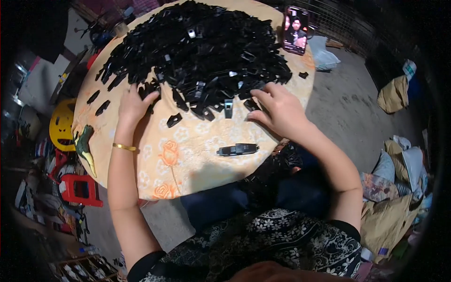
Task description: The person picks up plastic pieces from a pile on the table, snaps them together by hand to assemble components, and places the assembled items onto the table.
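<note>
A large heap of small black plastic pieces [211, 47] covers the far part of a round table with a cream, flower-patterned cloth [197, 136]. My left hand [133, 109] is at the heap's near left edge, thumb spread from the fingers, with black pieces beside it. On the right, my right hand [278, 109] has its thumb and fingers apart around a loose black piece [252, 105], with no grip on it visible. Closer to me lies a longer black piece [237, 149], alone on the cloth. Another single piece [174, 120] sits between the hands.
A phone [295, 30] showing people stands at the table's far right. At the left edge lies a green-and-yellow curved object [85, 148]. Black pieces [282, 157] gather by my lap. A red plastic chair or frame [81, 190] stands left; sacks [387, 221] lie on the right.
</note>
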Tool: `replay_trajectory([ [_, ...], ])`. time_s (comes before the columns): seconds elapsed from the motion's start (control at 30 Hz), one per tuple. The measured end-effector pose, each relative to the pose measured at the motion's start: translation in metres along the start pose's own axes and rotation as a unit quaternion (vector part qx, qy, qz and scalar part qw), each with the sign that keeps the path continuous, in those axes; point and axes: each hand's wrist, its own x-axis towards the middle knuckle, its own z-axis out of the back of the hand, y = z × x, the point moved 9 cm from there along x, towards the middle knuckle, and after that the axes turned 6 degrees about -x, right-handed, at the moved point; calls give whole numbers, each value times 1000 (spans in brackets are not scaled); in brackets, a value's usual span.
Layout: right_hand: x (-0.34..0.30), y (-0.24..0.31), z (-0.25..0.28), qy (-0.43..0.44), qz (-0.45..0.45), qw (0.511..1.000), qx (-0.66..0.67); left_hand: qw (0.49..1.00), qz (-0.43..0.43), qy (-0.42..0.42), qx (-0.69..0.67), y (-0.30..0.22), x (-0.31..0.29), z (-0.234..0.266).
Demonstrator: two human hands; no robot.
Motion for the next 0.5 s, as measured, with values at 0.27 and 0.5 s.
replay_trajectory([
  [0.27,-4,3,-24,71,28,997,14,992,-49,75,-88,-62,-27,-23],
  [0.5,-2,22,-26,137,4,948,286,954,-43,133,-264,-62,-39,-24],
])
